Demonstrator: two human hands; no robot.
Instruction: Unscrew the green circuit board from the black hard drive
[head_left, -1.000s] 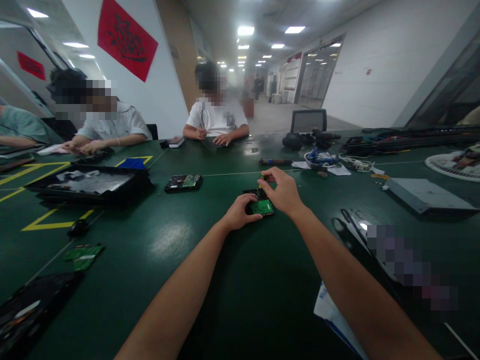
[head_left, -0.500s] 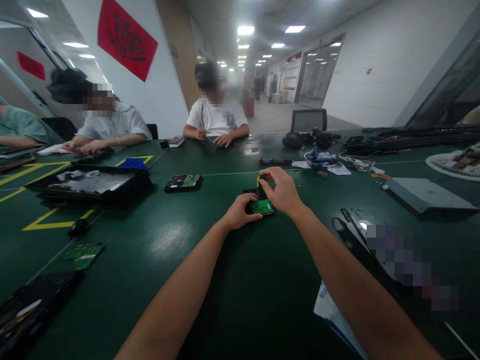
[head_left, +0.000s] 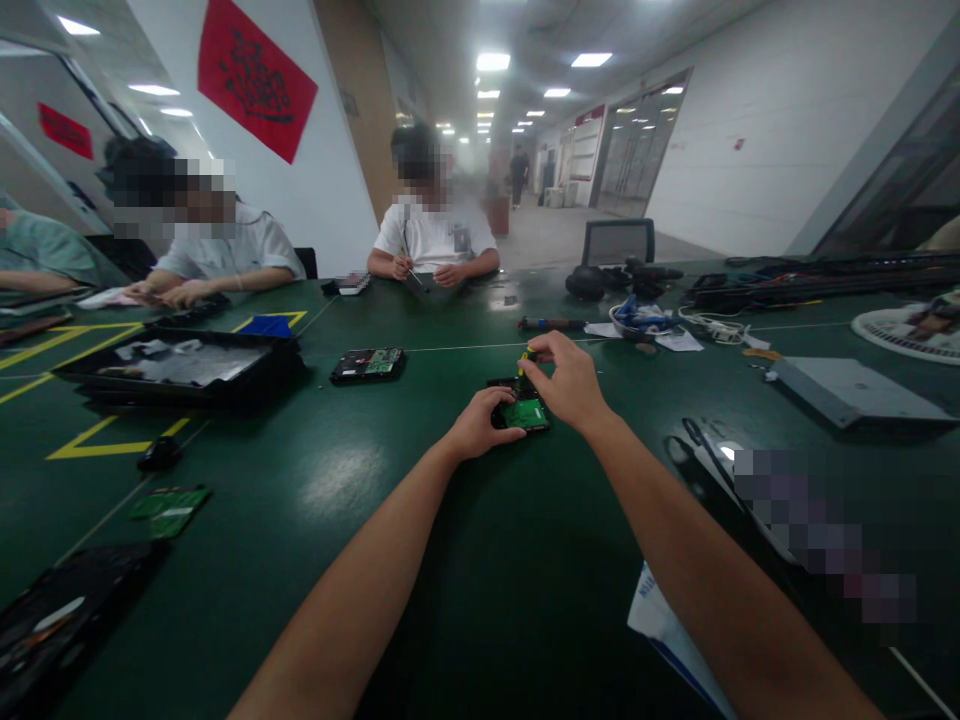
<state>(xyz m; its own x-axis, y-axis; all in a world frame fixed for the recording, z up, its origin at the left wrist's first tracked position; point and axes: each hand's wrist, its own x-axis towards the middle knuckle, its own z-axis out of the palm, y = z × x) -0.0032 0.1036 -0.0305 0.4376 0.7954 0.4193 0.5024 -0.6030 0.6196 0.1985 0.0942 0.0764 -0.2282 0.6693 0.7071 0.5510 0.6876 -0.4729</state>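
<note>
A hard drive (head_left: 527, 414), black with a green circuit board facing up, rests on the green table in front of me. My left hand (head_left: 486, 424) grips it from the left, thumb along the near edge and fingers over the far side. Above its far part, my right hand (head_left: 562, 375) pinches a yellow-and-black screwdriver (head_left: 523, 366) that stands nearly upright. The screwdriver's tip points down at the drive; whether it sits in a screw is too small to tell. Another hard drive (head_left: 367, 365) lies apart to the left.
A black tray (head_left: 180, 375) with scraps stands left, near a loose green circuit board (head_left: 171, 510). Right are a grey metal box (head_left: 862, 388), a bowl of blue items (head_left: 643, 318) and cables (head_left: 795, 280). A dark tool (head_left: 553, 324) lies beyond my hands. Co-workers sit across the table.
The screwdriver in my right hand has shifted slightly right and changed its tilt. My left hand and the drive stay in place. Across the table, a co-worker's hands have moved together around a dark object.
</note>
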